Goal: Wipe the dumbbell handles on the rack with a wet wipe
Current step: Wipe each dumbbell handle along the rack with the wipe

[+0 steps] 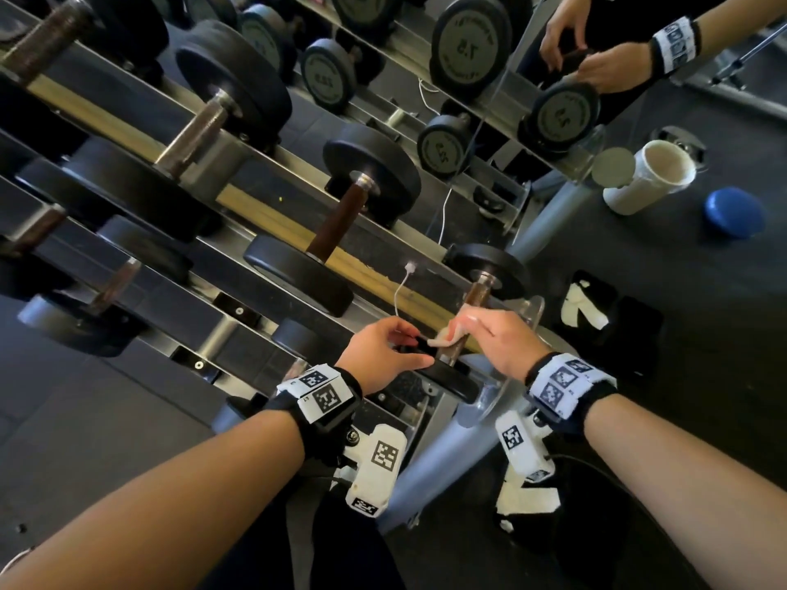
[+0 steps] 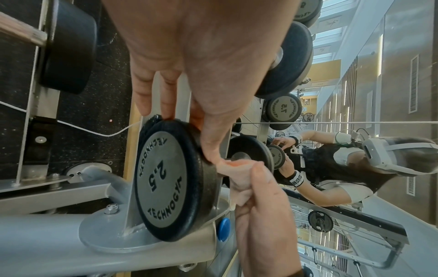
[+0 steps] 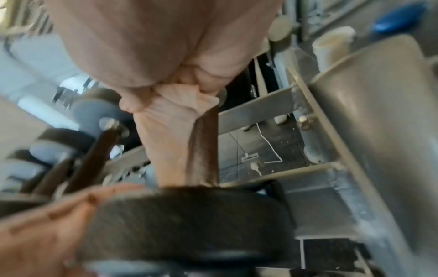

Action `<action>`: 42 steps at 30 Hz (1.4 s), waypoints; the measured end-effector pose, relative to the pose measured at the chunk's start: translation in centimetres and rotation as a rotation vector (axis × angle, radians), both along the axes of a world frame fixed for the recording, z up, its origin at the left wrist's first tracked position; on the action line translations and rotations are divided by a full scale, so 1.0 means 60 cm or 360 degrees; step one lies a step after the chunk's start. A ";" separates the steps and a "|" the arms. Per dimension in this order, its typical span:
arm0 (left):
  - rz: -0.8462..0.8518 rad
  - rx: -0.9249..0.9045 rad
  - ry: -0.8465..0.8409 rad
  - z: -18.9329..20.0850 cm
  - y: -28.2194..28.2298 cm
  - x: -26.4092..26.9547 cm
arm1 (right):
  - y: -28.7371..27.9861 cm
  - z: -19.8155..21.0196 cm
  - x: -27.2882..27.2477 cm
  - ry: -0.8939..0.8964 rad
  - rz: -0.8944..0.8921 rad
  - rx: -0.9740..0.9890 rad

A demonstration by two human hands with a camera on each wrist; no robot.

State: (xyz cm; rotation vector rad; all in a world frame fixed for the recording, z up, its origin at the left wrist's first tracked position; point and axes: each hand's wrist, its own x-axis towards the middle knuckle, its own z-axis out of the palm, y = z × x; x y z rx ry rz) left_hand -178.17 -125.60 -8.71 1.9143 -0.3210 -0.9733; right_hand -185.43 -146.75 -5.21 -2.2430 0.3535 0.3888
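A small 2.5 dumbbell (image 1: 485, 287) lies at the right end of the rack (image 1: 298, 232). My left hand (image 1: 385, 351) grips its near black plate (image 2: 166, 180), fingers and thumb curled over the rim. My right hand (image 1: 489, 334) holds a white wet wipe (image 1: 447, 336) wrapped round the brown handle (image 3: 203, 146) between the two plates. In the left wrist view the wipe (image 2: 239, 180) bunches under my right thumb. In the right wrist view the wipe (image 3: 166, 135) covers the handle's left side. Other dumbbells (image 1: 340, 215) with brown handles lie further left on the rack.
A white wipe canister (image 1: 643, 176) stands open on the dark floor to the right, its blue lid (image 1: 732, 211) beside it. A mirror behind the rack reflects my hands. A white cable (image 1: 402, 287) hangs across the rack. The rack's grey post (image 1: 434, 462) rises below my hands.
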 end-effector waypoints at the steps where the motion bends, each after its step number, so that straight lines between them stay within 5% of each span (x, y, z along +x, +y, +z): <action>1: 0.0014 0.0005 -0.0001 -0.001 -0.001 0.000 | -0.002 0.003 0.004 0.0002 -0.0211 0.0066; 4: 0.0038 0.0014 -0.0016 -0.006 -0.002 0.000 | -0.015 0.013 0.021 -0.0401 -0.0538 0.0006; 8: 0.0041 0.0024 0.0006 -0.009 -0.003 0.000 | -0.018 0.025 0.030 -0.0903 -0.0092 -0.0272; 11: 0.0039 0.0022 -0.0001 -0.011 -0.003 -0.002 | -0.024 0.009 0.019 -0.0458 0.0603 -0.0686; 14: 0.0021 0.0022 -0.0001 -0.009 -0.003 -0.002 | -0.019 -0.004 -0.013 -0.0024 0.0786 -0.0734; 20: 0.0008 0.0010 0.0007 -0.001 -0.003 0.001 | 0.010 -0.002 -0.079 -0.0042 0.0453 -0.0302; 24: 0.0020 0.0034 0.0006 0.002 -0.003 0.001 | 0.009 0.004 -0.090 -0.0109 -0.0423 0.0242; 27: 0.0013 0.0043 -0.0020 0.007 -0.003 -0.001 | -0.009 -0.006 -0.080 -0.0356 -0.1238 0.0284; 30: 0.0009 0.0054 -0.0038 0.011 -0.003 -0.003 | -0.009 -0.018 -0.056 -0.0382 -0.1654 0.0476; 35: 0.0030 0.0041 -0.0045 0.012 -0.002 -0.002 | 0.032 -0.038 -0.023 -0.0265 -0.1450 0.0773; 42: 0.0019 0.0008 -0.0009 0.009 -0.001 0.000 | 0.056 -0.053 -0.090 -0.0147 -0.0864 0.0577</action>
